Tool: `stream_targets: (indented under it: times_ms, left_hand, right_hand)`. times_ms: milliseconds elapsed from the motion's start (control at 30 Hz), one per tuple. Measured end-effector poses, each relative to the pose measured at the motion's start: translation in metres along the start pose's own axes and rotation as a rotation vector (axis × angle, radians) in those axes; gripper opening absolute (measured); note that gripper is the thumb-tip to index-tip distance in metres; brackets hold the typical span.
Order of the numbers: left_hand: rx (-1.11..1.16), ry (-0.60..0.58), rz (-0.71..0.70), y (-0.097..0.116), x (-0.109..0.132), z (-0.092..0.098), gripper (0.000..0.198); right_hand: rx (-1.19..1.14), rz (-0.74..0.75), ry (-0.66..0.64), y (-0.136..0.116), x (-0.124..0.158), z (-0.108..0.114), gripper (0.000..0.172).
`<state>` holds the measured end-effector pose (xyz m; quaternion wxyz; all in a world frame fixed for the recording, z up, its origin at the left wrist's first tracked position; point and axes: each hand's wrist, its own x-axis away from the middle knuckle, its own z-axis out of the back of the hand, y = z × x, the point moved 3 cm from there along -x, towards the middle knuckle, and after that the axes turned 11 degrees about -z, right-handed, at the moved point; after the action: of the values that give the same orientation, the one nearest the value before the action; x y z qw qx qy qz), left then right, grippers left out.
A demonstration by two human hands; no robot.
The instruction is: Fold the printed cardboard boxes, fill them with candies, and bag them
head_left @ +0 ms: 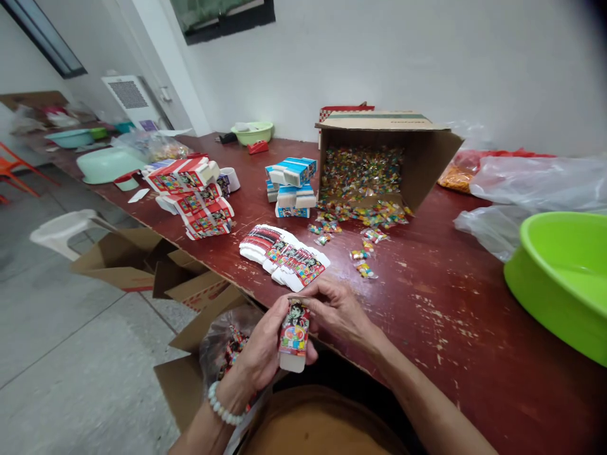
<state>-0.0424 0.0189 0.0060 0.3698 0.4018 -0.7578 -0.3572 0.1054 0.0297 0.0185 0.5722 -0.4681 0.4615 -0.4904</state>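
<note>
My left hand (268, 338) is wrapped round a small printed candy box (294, 332), held upright over the table's front edge with a white flap hanging at its lower end. The fingers of my right hand (339, 306) are closed at the box's upper end; part of that grip is hidden. Just beyond my hands lies a fanned stack of flat red and white cartons (284, 253). Several wrapped candies (364, 268) are scattered to the right of it, in front of a cardboard box (427, 164) on its side, from which more candies spill.
Bundled red cartons (190, 193) and blue cartons (291, 186) stand on the dark red table (422, 284). A bright green basin (559, 278) is at the right, near plastic bags (535, 180). Below the left edge are open cardboard boxes (123, 259) and a white stool (71, 227).
</note>
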Motion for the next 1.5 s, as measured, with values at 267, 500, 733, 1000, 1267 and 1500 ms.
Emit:
stream_targets:
  times_ms: [267,500,733,1000,1267,1500]
  left_hand:
    - [0.063,0.053,0.040,-0.004,-0.006,-0.006,0.049]
    - [-0.050,0.042,-0.030,-0.003,-0.009,-0.003,0.057]
    - [-0.163,0.039,-0.096,-0.010,-0.012,0.006,0.060]
    - [-0.167,0.040,-0.096,-0.010,-0.011,0.006,0.063]
    - [0.058,0.008,0.051,-0.016,-0.010,0.000,0.059]
    - [0.127,0.012,-0.006,-0.031,0.000,-0.011,0.058]
  right_hand:
    - [-0.074,-0.205,-0.116,0.010,-0.008,-0.006,0.011]
    - [-0.265,-0.348,-0.136,0.015,-0.022,-0.004,0.020]
    - [-0.267,-0.252,-0.177,0.007,-0.010,-0.008,0.015]
    - [-0.202,-0.249,-0.125,0.009,-0.012,-0.011,0.013]
    - [0.141,-0.010,-0.160,-0.007,0.000,-0.004,0.012]
    - [0.328,0.114,-0.106,0.005,-0.001,0.012,0.010]
